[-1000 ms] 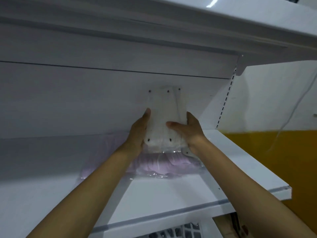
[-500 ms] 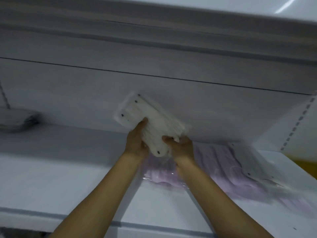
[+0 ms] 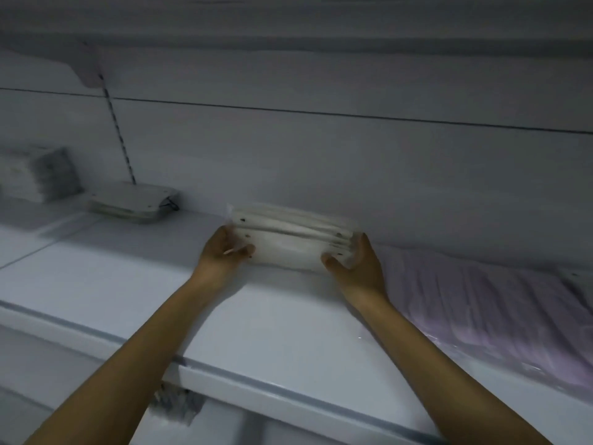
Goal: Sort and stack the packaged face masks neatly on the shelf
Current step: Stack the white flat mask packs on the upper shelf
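Note:
A small stack of white packaged face masks (image 3: 288,242) lies flat on the white shelf (image 3: 256,332), close to the back wall. My left hand (image 3: 221,252) grips its left end, thumb on top. My right hand (image 3: 356,264) holds the right end, fingers curled along the edge and thumb on the front. Pink packaged masks (image 3: 487,313) lie spread over the shelf to the right, beside my right wrist.
Another pack of white masks (image 3: 131,202) lies further left by the back wall, and a taller pile of packs (image 3: 38,175) stands at the far left. The upper shelf (image 3: 288,27) overhangs closely above. The shelf's front edge (image 3: 288,393) runs under my forearms.
The white packs went from held up and tilted against the back wall to lying flat on the shelf, left of the pink masks. The view swung left.

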`<state>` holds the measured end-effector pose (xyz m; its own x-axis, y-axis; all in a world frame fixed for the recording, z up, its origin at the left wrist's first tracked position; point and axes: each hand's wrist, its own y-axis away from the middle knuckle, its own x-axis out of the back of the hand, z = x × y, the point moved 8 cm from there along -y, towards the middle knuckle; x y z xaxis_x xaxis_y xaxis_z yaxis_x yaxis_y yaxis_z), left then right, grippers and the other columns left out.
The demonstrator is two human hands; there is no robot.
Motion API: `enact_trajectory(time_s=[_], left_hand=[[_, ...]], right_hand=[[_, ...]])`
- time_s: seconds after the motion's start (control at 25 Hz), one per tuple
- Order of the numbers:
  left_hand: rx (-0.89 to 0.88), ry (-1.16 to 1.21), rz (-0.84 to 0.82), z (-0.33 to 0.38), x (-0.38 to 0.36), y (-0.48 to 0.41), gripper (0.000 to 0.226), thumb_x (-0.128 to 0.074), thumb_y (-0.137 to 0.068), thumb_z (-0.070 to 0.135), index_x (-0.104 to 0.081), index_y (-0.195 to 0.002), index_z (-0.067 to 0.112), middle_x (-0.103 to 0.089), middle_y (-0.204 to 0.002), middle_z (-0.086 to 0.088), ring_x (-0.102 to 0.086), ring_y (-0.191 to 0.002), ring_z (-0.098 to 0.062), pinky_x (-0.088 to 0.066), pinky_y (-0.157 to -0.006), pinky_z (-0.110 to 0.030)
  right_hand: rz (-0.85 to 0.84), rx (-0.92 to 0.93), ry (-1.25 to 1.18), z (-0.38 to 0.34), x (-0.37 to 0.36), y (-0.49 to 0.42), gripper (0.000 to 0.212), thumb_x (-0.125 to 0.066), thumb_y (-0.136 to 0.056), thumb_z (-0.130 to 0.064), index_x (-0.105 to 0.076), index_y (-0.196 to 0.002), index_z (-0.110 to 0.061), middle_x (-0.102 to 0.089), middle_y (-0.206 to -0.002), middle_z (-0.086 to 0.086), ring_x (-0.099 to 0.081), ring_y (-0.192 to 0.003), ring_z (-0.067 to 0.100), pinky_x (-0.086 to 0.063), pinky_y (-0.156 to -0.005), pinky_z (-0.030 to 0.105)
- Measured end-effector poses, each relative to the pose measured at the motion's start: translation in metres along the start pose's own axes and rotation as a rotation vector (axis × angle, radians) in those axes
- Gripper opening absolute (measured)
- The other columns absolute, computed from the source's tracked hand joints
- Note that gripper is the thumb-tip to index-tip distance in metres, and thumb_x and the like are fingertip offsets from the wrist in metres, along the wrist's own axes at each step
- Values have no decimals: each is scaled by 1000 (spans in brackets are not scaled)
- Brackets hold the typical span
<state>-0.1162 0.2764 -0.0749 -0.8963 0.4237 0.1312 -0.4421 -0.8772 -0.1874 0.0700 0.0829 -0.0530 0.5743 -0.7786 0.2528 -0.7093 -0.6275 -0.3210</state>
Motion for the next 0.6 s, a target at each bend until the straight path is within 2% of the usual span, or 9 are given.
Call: enact_trajectory(time_s=[0.12, 0.16, 0.24, 0.32, 0.4, 0.44, 0.48, 0.52, 0.6], left_hand=[[-21, -9, 6, -12, 11, 0, 53, -80, -73, 23, -51, -118, 18, -59, -121, -3, -55, -114, -18, -46, -94, -30], [-25, -16, 9, -12, 10, -2, 49, -78, -73, 27, -52, -113, 20, -59, -119, -3, -56, -112, -18, -47, -95, -32], [-49, -25, 50, -6, 9, -5, 25, -75, -81, 21, -53, -92, 24, -61, -103, -2, -58, -101, -21, -49, -85, -31], [-73, -56, 98, 4, 14, -9, 27, -71, -85, 18, -46, -77, 23, -57, -89, -2, -57, -90, -21, -45, -74, -24], [-88, -35, 29, 10, 21, -13, 30, -79, -74, 28, -51, -85, 24, -61, -98, -1, -60, -95, -18, -46, -79, -24], [-70, -5, -37, 8, 22, -15, 42, -82, -65, 33, -54, -95, 25, -63, -104, -1, -61, -98, -17, -49, -83, -27], [-41, 9, -102, 3, 23, -15, 54, -84, -60, 33, -55, -104, 23, -63, -107, -1, -62, -99, -16, -52, -83, -27], [-17, 5, -149, -1, 23, -14, 52, -85, -63, 25, -56, -106, 19, -64, -103, 0, -63, -94, -12, -53, -78, -21], [-19, -74, -176, 0, 22, -12, 25, -77, -78, 7, -60, -97, 10, -62, -84, 7, -62, -77, -3, -47, -62, -7]], right_hand=[[-76, -36, 59, 14, -19, 6, 65, -76, -78, -16, -42, -132, -28, -55, -117, -7, -55, -102, 10, -41, -78, 17], [-52, -25, 72, 13, -17, 3, 62, -75, -79, -16, -43, -132, -27, -56, -116, -6, -56, -101, 11, -41, -79, 20], [20, 4, 70, 3, -7, -4, 51, -72, -83, -18, -48, -128, -20, -59, -112, -6, -56, -95, 9, -43, -80, 23], [59, 24, 14, -7, -3, -13, 43, -71, -83, -18, -52, -122, -19, -63, -107, -11, -58, -93, 6, -48, -81, 23], [66, 16, -8, -9, -5, -18, 41, -75, -79, -16, -53, -114, -19, -62, -101, -15, -56, -91, 4, -44, -75, 9], [53, 3, 12, -6, -8, -19, 44, -78, -77, -15, -52, -112, -19, -59, -100, -15, -54, -91, 5, -41, -70, 7], [38, -16, 44, 1, -11, -18, 47, -80, -74, -15, -53, -112, -20, -58, -102, -12, -53, -93, 8, -39, -68, 10], [25, -38, 79, 8, -12, -16, 48, -81, -73, -15, -54, -112, -20, -57, -104, -8, -54, -95, 12, -38, -70, 15], [21, -66, 108, 16, -15, -15, 37, -80, -75, -15, -58, -105, -19, -62, -99, 0, -58, -94, 20, -40, -75, 23]])
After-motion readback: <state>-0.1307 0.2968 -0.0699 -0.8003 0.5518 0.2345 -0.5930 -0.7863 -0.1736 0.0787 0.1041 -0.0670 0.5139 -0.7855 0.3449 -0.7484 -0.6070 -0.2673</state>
